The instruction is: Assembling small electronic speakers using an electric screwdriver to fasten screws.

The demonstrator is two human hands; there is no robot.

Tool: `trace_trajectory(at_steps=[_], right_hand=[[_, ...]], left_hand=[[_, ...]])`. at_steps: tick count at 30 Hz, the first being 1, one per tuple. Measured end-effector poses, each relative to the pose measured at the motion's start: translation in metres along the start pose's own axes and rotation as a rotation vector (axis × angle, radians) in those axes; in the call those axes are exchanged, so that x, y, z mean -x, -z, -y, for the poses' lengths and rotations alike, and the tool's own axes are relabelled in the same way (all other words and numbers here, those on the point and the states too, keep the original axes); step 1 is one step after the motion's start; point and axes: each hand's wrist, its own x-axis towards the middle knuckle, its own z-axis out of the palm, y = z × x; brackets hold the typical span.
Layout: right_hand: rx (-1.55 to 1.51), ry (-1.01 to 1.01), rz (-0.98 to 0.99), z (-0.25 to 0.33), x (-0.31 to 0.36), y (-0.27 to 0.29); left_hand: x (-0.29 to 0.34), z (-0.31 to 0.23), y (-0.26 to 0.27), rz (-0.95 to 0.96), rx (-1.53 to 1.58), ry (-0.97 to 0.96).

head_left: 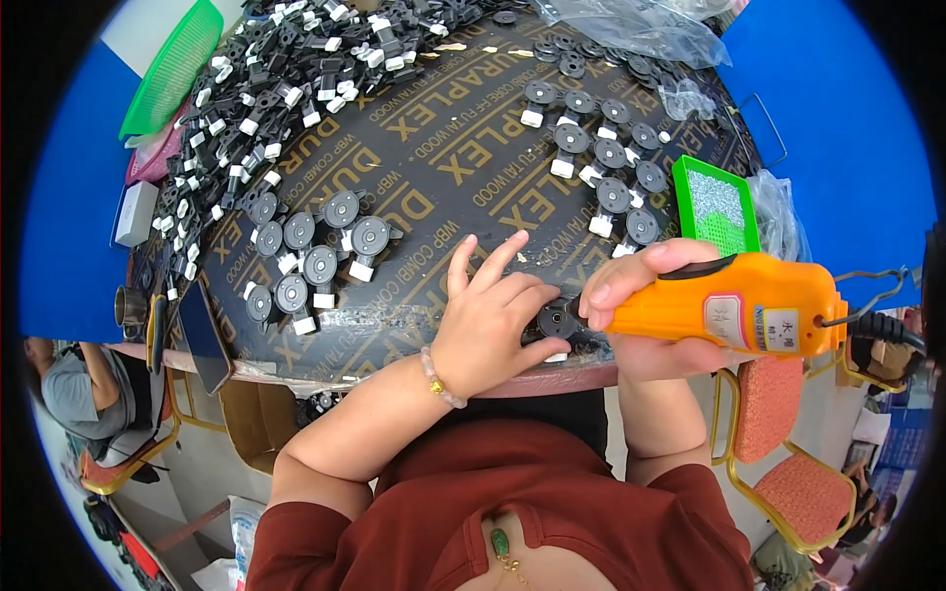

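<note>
My right hand (623, 294) is wrapped round an orange electric screwdriver (680, 303), its cord leading off to the right. The tool's tip points at a round black plastic part (558, 320) near the table's front edge; whether the tip touches a screw is hidden by my fingers. With thumb and index finger on either side, my left hand (488, 320) holds this part against the table, while other fingers stretch out beyond it. To its left stands a group of similar black discs (319, 264) with white tabs; another group (611, 153) lies at the right.
A large heap of black and white parts (266, 89) covers the far left. At the right is a green tray (751, 234) of small silvery pieces, beside clear plastic bags (783, 212). A green basket (172, 69) and a dark flat slab (205, 333) are on the left.
</note>
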Motion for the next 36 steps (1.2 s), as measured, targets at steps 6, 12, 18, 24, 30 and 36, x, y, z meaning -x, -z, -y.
trace_trajectory(at_steps=[6,12,18,24,30,36], right_hand=[[0.045,-0.222,0.01,0.002,0.007,-0.003],[0.037,-0.308,-0.096,0.0,0.009,-0.009],[0.08,-0.036,-0.249,0.035,0.003,0.031],[0.767,0.08,-0.417,0.084,0.007,0.119],[0.729,0.075,-0.476,0.077,0.026,0.141],[0.723,0.107,-0.491,0.078,0.025,0.145]], left_hand=[[-0.001,0.0,-0.002,-0.003,0.013,-0.026],[-0.002,-0.001,-0.002,0.006,-0.031,-0.021],[0.001,-0.001,-0.002,0.005,-0.026,-0.034],[-0.003,-0.008,-0.003,0.002,-0.042,-0.048],[-0.002,-0.007,-0.005,-0.008,-0.06,-0.047],[-0.002,-0.007,-0.005,-0.014,-0.075,-0.058]])
